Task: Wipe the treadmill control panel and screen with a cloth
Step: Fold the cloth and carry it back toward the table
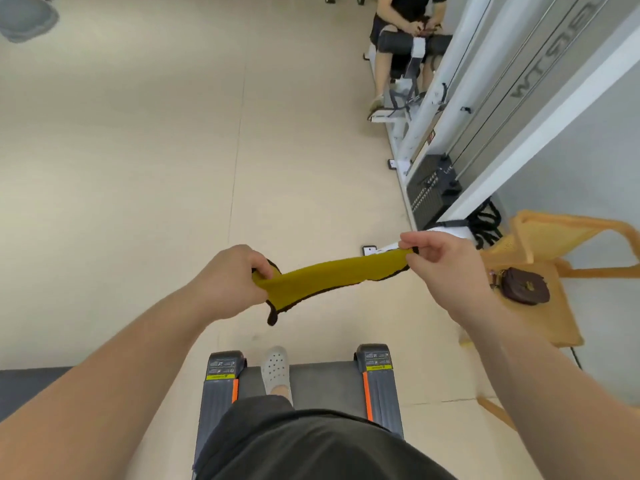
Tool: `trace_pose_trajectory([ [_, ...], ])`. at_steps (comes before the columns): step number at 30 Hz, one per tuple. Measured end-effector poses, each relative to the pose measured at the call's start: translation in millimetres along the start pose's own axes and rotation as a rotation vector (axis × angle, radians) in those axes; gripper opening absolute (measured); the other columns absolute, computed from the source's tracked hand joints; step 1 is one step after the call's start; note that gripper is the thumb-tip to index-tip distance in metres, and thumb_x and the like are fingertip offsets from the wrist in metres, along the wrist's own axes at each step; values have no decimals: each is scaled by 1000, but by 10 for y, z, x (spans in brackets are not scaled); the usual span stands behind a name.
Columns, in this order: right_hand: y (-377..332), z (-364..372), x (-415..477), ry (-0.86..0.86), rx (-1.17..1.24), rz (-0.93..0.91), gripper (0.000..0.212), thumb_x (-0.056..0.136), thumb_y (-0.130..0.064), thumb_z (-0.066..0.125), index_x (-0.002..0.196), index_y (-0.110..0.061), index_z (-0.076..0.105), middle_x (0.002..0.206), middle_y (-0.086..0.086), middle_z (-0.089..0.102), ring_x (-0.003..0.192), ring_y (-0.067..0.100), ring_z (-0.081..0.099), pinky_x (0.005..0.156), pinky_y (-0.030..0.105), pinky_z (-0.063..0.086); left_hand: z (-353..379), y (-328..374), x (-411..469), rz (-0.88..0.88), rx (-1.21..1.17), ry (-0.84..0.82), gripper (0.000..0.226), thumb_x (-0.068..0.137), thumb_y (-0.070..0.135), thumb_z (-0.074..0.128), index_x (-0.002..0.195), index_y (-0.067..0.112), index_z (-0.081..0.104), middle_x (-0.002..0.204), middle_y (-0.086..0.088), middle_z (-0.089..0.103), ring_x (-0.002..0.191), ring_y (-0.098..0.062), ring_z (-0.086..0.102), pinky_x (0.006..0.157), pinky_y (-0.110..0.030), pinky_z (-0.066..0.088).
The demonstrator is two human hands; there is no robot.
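Note:
A mustard-yellow cloth (329,277) with a dark hem is stretched between my two hands at chest height. My left hand (228,282) grips its left end in curled fingers. My right hand (440,265) pinches the right end between thumb and fingers. Below me lies the end of the treadmill deck (318,379), with grey side rails and orange stripes. My foot in a white perforated clog (275,367) stands on the belt. The control panel and screen are out of view.
A yellow wooden chair (540,306) stands at the right with a small dark pouch (524,285) on its seat. Behind it is a white cable machine with a weight stack (433,188). A person (401,36) sits on a machine at the far right. Beige floor spreads ahead and left.

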State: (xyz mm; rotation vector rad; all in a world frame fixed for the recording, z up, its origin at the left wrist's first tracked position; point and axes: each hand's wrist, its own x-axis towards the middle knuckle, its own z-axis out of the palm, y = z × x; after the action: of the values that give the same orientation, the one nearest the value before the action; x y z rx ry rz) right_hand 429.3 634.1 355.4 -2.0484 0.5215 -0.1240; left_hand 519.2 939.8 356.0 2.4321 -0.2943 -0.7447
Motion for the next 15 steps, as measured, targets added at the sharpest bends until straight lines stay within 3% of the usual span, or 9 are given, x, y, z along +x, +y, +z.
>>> trace_pose_trajectory([
  [3,-28,3,291,6,-131,1,30,82,-12,83,102,-33,75,96,-22,73,91,5,63,86,24,49,-254,56,541,56,-36,5,33,83,7,66,63,32,74,80,0,61,68,-28,53,57,-33,42],
  [5,-39,-5,530,-25,-329,-26,35,81,-16,85,110,-32,73,105,-17,68,98,8,60,89,23,44,-388,91,888,104,-76,-3,22,87,14,69,69,24,76,97,-12,63,77,-24,55,65,-32,42],
  [7,-41,-13,767,-96,-525,-46,35,83,-17,82,116,-25,74,106,-9,66,97,9,54,86,23,39,-516,159,1180,118,-168,-9,15,89,18,70,78,23,79,116,4,62,106,-14,57,76,-24,45],
  [9,-13,-7,976,-153,-626,-39,16,87,-15,75,103,-19,76,99,-2,67,90,16,57,75,28,39,-594,276,1423,136,-298,-14,16,90,16,69,82,25,80,126,18,62,120,-5,54,86,-22,43],
  [10,24,3,1075,-179,-657,-28,5,89,-15,72,92,-17,74,93,1,66,86,20,59,69,30,39,-614,337,1543,146,-363,-6,17,90,14,69,84,25,80,123,18,66,119,-3,56,91,-24,43],
  [12,150,18,1282,-192,-657,-2,11,90,-18,69,79,-16,70,84,1,61,80,23,57,62,27,38,-608,422,1799,140,-449,5,16,92,13,67,88,22,79,108,8,74,104,-5,63,88,-24,45],
  [15,387,16,1590,-138,-441,70,15,90,-22,72,78,-30,69,88,-8,64,82,9,58,65,21,38,-487,454,2238,147,-427,5,18,96,14,62,87,22,76,101,-8,73,91,-15,62,79,-27,45],
])
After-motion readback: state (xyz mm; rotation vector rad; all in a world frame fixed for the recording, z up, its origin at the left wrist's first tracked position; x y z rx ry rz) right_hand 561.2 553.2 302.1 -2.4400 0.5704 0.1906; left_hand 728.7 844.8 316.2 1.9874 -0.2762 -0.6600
